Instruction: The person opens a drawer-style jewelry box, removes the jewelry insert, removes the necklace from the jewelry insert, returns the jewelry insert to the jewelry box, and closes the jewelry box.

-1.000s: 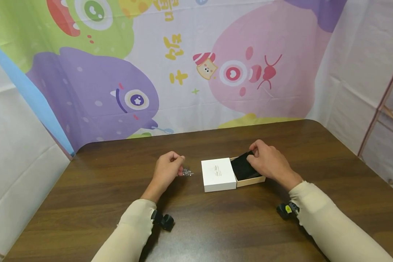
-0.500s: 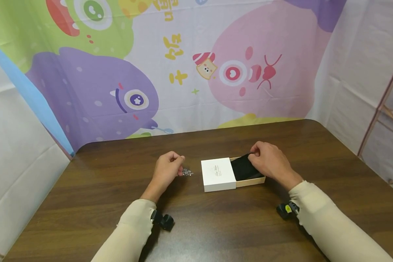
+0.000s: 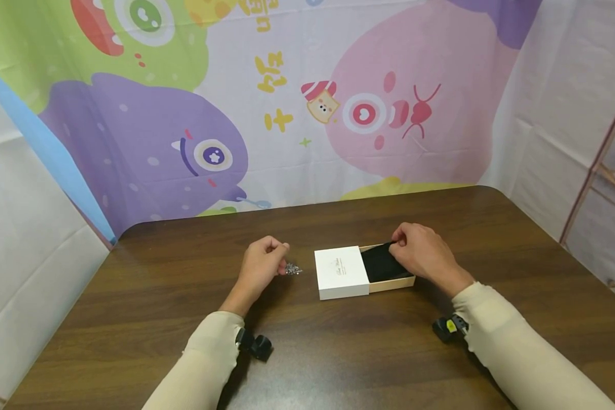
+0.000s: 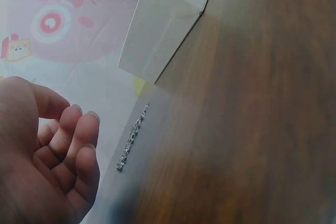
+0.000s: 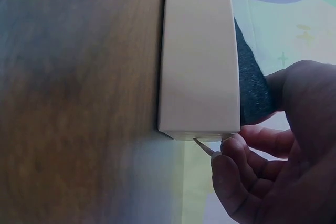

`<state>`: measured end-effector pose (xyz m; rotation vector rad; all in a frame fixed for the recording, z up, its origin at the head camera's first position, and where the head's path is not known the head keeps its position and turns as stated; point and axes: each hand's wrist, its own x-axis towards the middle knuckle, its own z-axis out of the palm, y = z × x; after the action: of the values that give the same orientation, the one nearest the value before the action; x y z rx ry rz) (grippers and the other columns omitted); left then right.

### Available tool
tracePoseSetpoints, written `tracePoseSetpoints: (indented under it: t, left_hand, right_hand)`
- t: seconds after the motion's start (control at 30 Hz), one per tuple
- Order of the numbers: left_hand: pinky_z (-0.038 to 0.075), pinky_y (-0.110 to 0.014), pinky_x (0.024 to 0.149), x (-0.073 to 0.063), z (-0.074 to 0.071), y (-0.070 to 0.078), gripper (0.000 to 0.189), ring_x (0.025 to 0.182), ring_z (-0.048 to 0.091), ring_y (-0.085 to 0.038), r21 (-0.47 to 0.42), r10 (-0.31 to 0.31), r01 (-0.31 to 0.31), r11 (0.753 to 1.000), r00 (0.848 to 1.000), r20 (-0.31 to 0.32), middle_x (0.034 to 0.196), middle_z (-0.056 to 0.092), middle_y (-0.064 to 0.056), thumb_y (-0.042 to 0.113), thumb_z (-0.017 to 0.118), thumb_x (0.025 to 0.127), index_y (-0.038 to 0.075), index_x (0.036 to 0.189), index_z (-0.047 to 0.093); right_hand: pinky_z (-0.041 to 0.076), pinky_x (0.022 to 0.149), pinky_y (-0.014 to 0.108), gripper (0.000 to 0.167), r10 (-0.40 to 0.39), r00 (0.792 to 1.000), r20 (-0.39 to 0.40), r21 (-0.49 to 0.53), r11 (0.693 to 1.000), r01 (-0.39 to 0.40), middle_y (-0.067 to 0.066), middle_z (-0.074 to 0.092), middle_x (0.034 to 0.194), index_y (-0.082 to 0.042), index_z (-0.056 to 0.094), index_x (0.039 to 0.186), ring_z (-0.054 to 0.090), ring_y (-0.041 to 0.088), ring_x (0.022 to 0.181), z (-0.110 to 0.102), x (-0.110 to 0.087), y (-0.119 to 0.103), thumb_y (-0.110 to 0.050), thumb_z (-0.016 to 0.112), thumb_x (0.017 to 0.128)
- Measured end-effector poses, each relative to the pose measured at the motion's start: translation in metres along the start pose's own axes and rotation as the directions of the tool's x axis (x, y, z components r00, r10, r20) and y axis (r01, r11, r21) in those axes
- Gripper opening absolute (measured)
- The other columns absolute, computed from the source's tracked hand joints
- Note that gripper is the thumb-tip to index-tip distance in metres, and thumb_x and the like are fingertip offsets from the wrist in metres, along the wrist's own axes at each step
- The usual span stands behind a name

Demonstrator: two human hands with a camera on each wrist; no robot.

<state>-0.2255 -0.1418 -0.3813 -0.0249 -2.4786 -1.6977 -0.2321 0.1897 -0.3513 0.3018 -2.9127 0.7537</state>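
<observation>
Beside a small heap of sparkling silver jewellery (image 3: 293,269) rests my left hand (image 3: 260,261), fingers loosely curled around nothing. In the left wrist view the jewellery (image 4: 132,138) lies on the table, apart from the fingertips. A white sleeve box (image 3: 341,272) with printed lettering has its cream drawer (image 3: 392,285) slid out to the right. My right hand (image 3: 421,250) pinches the raised edge of a black cloth-like sheet (image 3: 384,263) in that drawer. The right wrist view shows thumb and index finger on the sheet (image 5: 254,85). Its other fingers curl at the drawer's end, by a pale tab (image 5: 203,147).
The brown wooden table (image 3: 297,353) runs under both forearms. A cartoon-printed curtain (image 3: 287,159) hangs behind its far edge. Each wrist carries a small black camera, the left camera (image 3: 254,345) and the right camera (image 3: 450,329).
My right hand has lowered slightly, and the black sheet's raised edge has come down closer to the drawer. My left hand, the jewellery and the box have stayed in place.
</observation>
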Motion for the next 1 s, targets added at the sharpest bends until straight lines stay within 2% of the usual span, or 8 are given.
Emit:
tracePoseSetpoints:
  t: [0.57, 1.0]
  left_hand:
    - [0.052, -0.031, 0.057, -0.0008, -0.0007, -0.0008, 0.026, 0.057, 0.061, -0.02, -0.011, -0.002, 0.002, 1.0, 1.0, 0.005, 0.068, 0.061, -0.009, 0.02, 0.064, 0.097, -0.004, 0.087, 0.064]
    - [0.053, -0.032, 0.059, 0.0002, 0.0001, -0.001, 0.026, 0.058, 0.061, -0.02, -0.026, -0.013, 0.014, 1.0, 1.0, 0.019, 0.069, 0.061, -0.009, 0.021, 0.065, 0.098, -0.003, 0.088, 0.064]
  right_hand:
    - [0.046, 0.074, 0.045, 0.02, -0.031, 0.999, 0.015, -0.028, 0.999, 0.031, 0.008, 0.061, 0.094, -0.006, 0.068, 0.103, 0.057, 0.026, 0.087, -0.0001, -0.0002, -0.0002, -0.018, 0.067, 0.087]
    - [0.043, 0.072, 0.043, 0.025, 0.032, 0.999, 0.043, -0.024, 0.999, -0.031, 0.008, 0.057, 0.091, -0.005, 0.061, 0.104, 0.054, 0.027, 0.085, -0.0012, 0.001, 0.0006, -0.019, 0.068, 0.085]
